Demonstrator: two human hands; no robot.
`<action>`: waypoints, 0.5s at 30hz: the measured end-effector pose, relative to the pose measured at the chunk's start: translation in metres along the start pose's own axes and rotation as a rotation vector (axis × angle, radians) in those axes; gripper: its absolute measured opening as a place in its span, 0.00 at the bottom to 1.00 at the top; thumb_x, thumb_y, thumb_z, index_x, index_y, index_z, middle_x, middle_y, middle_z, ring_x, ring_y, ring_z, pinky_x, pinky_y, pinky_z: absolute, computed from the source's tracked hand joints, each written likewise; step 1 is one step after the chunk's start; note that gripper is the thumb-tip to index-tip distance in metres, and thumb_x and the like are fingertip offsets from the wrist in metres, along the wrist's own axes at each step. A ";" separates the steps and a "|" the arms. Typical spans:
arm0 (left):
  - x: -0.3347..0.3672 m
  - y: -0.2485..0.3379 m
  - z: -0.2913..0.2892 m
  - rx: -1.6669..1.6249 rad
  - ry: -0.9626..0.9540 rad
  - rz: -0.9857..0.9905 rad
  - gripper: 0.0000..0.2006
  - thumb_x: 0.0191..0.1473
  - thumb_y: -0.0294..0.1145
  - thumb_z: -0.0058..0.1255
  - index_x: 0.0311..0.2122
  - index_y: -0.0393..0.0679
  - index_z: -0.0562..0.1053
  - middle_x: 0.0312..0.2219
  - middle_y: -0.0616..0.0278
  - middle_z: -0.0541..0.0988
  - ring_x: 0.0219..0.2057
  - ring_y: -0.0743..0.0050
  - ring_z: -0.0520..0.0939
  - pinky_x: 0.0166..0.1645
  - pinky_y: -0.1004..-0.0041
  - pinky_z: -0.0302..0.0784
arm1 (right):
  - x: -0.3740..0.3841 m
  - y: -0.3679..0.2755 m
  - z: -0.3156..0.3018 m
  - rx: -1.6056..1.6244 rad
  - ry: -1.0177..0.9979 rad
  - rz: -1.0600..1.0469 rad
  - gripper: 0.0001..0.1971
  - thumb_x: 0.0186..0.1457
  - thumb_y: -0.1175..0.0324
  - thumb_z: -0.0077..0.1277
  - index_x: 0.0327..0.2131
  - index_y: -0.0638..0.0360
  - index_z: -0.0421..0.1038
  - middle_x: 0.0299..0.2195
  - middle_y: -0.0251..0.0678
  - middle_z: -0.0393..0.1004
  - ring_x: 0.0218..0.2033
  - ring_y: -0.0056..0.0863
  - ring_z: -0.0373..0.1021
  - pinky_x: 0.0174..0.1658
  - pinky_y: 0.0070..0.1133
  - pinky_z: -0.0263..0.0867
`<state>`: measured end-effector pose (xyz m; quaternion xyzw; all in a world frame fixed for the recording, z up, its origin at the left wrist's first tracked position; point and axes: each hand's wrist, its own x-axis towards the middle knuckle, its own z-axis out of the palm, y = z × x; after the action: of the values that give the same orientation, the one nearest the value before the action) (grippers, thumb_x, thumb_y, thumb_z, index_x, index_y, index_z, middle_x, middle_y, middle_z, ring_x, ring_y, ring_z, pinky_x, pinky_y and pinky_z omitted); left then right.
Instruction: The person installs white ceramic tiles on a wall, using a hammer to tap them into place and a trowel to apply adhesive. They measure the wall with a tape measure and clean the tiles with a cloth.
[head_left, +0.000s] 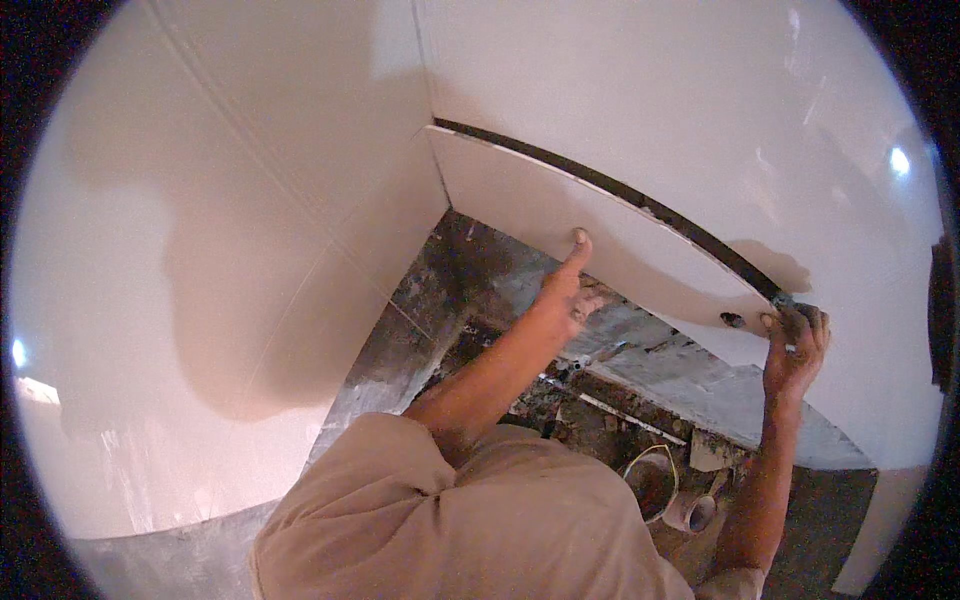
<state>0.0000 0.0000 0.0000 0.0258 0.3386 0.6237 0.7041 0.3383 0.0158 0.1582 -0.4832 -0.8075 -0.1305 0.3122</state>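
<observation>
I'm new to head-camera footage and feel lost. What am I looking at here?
There's no machine, only a person, seen from a wide fisheye camera on their head, so straight edges bend. The bare left hand has its thumb raised in front of a pale wall panel, below a dark gap. The right hand is at the gap's right end; whether it holds something is unclear. On the cluttered floor are a bucket and a smaller pale container.

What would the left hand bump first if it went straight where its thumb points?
Probably the pale panel below the dark gap; the left hand may be touching it, though depth's unclear.
</observation>
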 end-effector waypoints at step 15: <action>-0.003 0.011 0.016 -0.115 -0.037 0.107 0.49 0.52 0.59 0.61 0.67 0.38 0.51 0.64 0.43 0.56 0.64 0.36 0.59 0.67 0.35 0.57 | -0.072 0.005 0.060 0.387 0.523 0.767 0.17 0.56 0.67 0.61 0.46 0.68 0.74 0.42 0.44 0.77 0.44 0.32 0.72 0.51 0.27 0.67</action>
<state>-0.0013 0.0058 0.0184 0.0148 0.2873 0.6782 0.6763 0.3439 -0.0013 0.0658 -0.6295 -0.4759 0.0293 0.6135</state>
